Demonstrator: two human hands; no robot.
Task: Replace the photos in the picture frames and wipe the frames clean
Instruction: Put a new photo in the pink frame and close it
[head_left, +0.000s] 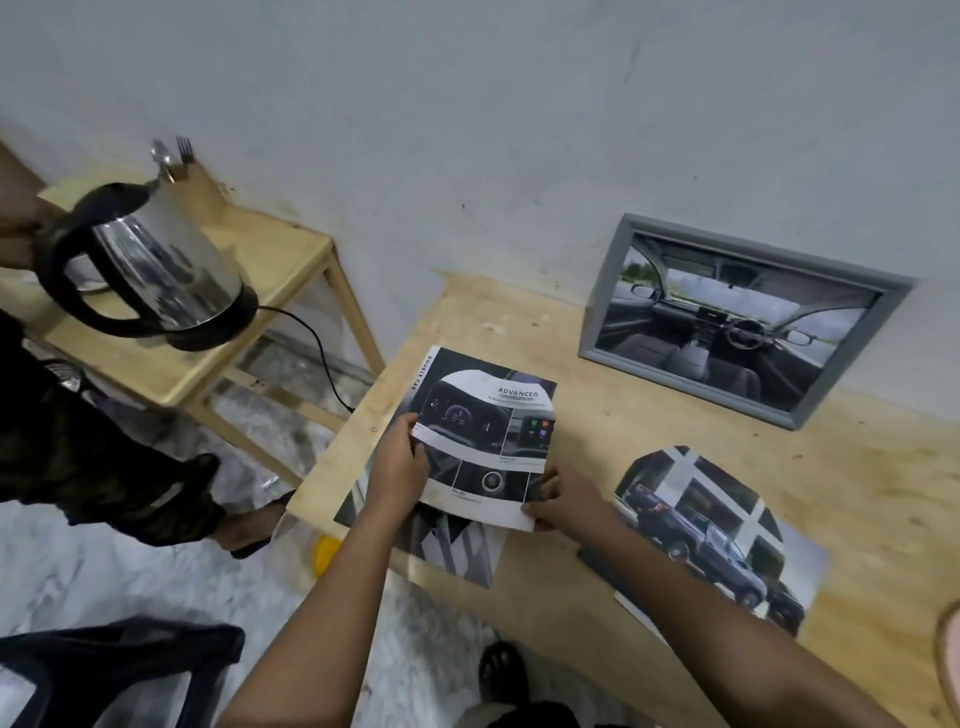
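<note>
A grey picture frame (748, 317) leans against the wall at the back of the wooden table (623, 441), showing a car-interior photo. My left hand (397, 467) and my right hand (563, 496) both grip a printed car-dashboard sheet (483, 431) headed "ADVANCED", lifted a little above the table's left end. Under it lies another printed sheet (457, 551). To the right, a truck photo (717, 535) lies flat on the table.
A steel kettle (156, 270) with a black cord stands on a small wooden side table (280, 270) at left, with cutlery behind it. Another person's arm and leg show at far left. A dark chair (119, 665) is at bottom left, a yellow object (327, 553) below the table edge.
</note>
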